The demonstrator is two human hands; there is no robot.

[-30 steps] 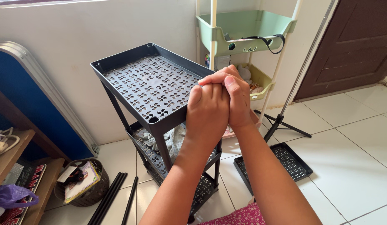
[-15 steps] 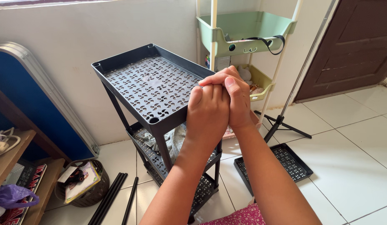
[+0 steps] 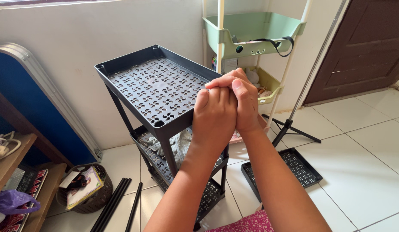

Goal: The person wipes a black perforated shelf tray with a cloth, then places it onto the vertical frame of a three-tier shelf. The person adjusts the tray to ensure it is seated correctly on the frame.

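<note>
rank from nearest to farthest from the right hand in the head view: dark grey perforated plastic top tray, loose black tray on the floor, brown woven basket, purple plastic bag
1. Dark grey perforated plastic top tray: right at the right hand, on its left.
2. Loose black tray on the floor: below, slightly right.
3. Brown woven basket: lower left, on the floor.
4. Purple plastic bag: far left, on the wooden shelf.

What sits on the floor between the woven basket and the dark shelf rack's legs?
Loose black poles lie on the tiles between basket and rack; head view.

bare forearms, no sleeves, pink floral-patterned garment at lap
</note>
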